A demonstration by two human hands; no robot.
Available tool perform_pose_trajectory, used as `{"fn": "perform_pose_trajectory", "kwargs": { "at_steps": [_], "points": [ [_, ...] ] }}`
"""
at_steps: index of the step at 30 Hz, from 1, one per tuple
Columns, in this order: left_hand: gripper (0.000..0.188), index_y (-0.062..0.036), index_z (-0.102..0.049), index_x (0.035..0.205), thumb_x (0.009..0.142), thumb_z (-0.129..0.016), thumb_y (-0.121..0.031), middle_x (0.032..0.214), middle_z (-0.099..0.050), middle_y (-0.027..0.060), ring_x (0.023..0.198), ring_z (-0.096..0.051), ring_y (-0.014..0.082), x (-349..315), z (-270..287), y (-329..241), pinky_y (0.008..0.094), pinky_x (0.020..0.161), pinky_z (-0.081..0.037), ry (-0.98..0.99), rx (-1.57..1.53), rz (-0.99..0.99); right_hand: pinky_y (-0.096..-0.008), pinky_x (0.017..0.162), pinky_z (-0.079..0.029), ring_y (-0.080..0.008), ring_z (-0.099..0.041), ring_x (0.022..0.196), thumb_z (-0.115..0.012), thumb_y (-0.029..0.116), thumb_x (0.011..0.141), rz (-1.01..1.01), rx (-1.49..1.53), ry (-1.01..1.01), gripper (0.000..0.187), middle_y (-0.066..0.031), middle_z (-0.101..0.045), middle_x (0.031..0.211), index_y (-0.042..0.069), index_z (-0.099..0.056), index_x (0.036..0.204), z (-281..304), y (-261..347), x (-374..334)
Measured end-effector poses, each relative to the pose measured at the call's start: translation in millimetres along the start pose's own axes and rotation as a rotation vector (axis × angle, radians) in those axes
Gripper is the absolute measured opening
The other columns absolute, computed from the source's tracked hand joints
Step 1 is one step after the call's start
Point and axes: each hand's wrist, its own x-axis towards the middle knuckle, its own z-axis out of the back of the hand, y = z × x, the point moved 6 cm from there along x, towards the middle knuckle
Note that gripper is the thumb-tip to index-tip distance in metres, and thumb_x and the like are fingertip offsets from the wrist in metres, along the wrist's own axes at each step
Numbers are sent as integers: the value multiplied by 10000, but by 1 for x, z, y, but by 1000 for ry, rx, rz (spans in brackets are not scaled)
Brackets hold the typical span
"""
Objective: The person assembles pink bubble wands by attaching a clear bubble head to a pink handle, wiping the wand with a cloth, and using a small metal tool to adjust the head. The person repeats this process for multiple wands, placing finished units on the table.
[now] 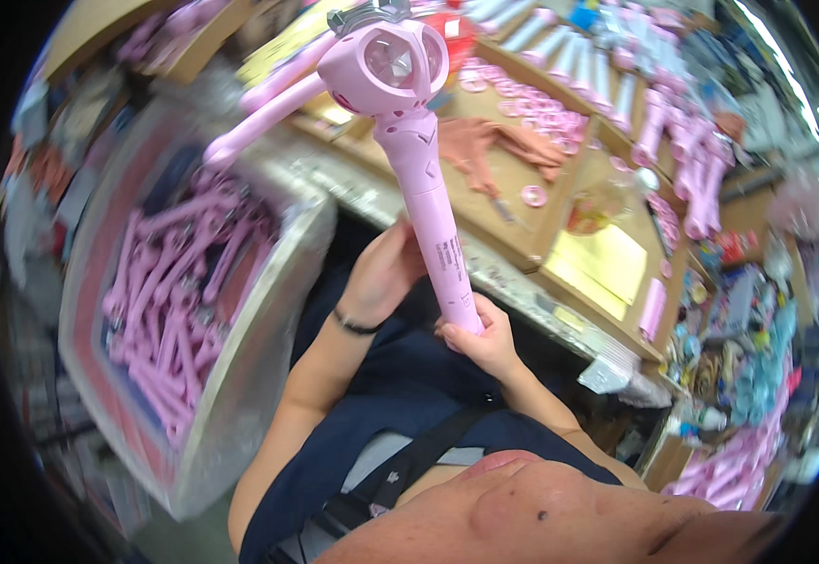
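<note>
Head view: a tub [249, 371] of pink pieces [170, 320] was seen at 9 o'clock and a cardboard tray [484, 216] at 2 o'clock.
Pink wand [425, 188]: it was held up mid-frame, its bulky head near 12 o'clock, its base toward 5 o'clock; good handling was judged to call for a firm base grip and a steadied shaft, lest the head tip.
Left hand [386, 274]: it was set behind the shaft, forearm angled up from 7 o'clock; with the fingers hidden, gripping or mere touching could not be told.
Right hand [487, 340]: the base was grasped, thumb laid across it, wrist toward 4 o'clock.
Clear window [390, 62]: it was best left unfingered, to avoid smudges.
Black wristband [356, 322]: it was worn on the left wrist.
</note>
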Motion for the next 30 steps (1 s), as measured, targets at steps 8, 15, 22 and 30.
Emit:
{"fn": "perform_pose_trajectory", "kwargs": {
  "at_steps": [8, 15, 22, 30],
  "points": [
    [245, -24, -569, 1032, 979, -471, -242, 930, -650, 84, 864, -628, 155, -34, 64, 35, 294, 832, -494, -278, 401, 169, -235, 460, -482, -138, -612, 613, -528, 372, 898, 346, -98, -497, 485, -92, -622, 759, -59, -507, 1121, 203, 170, -42],
    [236, -35, -569, 1016, 977, -470, -245, 931, -650, 88, 854, -633, 163, -41, 66, 68, 284, 790, -503, -245, 413, 259, -212, 364, -411, -148, -596, 541, -654, 352, 839, 146, -168, -864, 351, -64, -598, 732, 36, -562, 962, 401, 219, 82],
    [201, 12, -566, 1061, 957, -504, -148, 967, -628, 80, 901, -602, 134, -37, 49, 65, 253, 820, -478, -202, 662, 198, -360, 496, -578, -201, -572, 623, -755, 214, 734, 278, 49, -1065, 444, -140, -549, 990, -66, -556, 1016, 482, 167, 155],
    [148, 17, -623, 949, 920, -532, -96, 905, -644, 78, 856, -615, 157, -29, 46, 65, 270, 788, -486, -217, 809, 131, -367, 888, -444, -289, -590, 1021, -657, 458, 799, 400, -938, -1412, 657, -228, -623, 1051, -121, -569, 1096, 457, 172, 110]
  ]
}}
